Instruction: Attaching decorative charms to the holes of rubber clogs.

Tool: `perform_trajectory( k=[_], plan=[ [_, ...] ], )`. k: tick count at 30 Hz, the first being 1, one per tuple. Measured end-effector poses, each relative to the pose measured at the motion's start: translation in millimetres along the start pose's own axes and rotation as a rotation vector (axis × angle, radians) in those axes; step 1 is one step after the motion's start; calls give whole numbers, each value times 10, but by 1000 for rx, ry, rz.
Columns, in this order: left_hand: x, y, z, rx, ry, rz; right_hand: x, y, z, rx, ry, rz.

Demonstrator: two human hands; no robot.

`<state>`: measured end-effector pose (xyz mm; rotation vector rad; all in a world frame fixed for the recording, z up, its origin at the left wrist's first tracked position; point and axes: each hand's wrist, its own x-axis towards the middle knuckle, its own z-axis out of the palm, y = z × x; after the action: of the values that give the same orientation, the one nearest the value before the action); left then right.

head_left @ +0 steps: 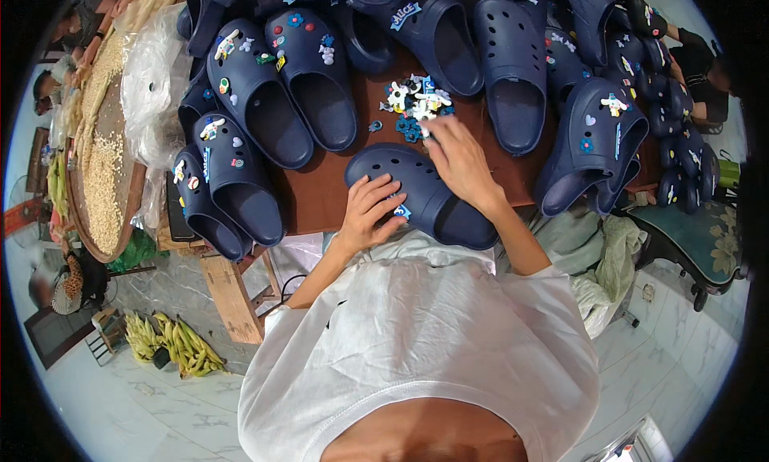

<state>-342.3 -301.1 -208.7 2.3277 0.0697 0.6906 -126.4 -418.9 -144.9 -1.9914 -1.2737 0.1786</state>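
A navy foam clog (424, 196) lies sideways at the table's near edge, its heel toward the right. My left hand (367, 214) rests over its toe end and holds it, fingers bent across the holes. A blue-and-white charm (402, 211) sits on the clog beside those fingers. Past the clog, my right hand (463, 164) reaches to a loose pile of shoe charms (416, 100), white, black and blue. Its fingers are bent together at the pile's near edge, and what is between the fingertips is too small to name. Blue flower charms (408, 127) lie just left of them.
Several navy clogs with charms stand around the brown tabletop (312, 198), such as a pair (312, 86) at left and one (593, 134) at right. A plain clog (513, 78) stands behind my right hand. Clear plastic wrap (152, 86) and a grain tray (108, 182) are far left.
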Motion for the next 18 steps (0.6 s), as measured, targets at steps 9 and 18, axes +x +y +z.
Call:
perform_trajectory(
  k=[9,18],
  plan=[
    [188,-31,-219,12,-181,119,-347,-53,36,311,-84,147],
    [327,117,145,-55,287,-223,-358,-27,85,280,-21,141]
  ],
)
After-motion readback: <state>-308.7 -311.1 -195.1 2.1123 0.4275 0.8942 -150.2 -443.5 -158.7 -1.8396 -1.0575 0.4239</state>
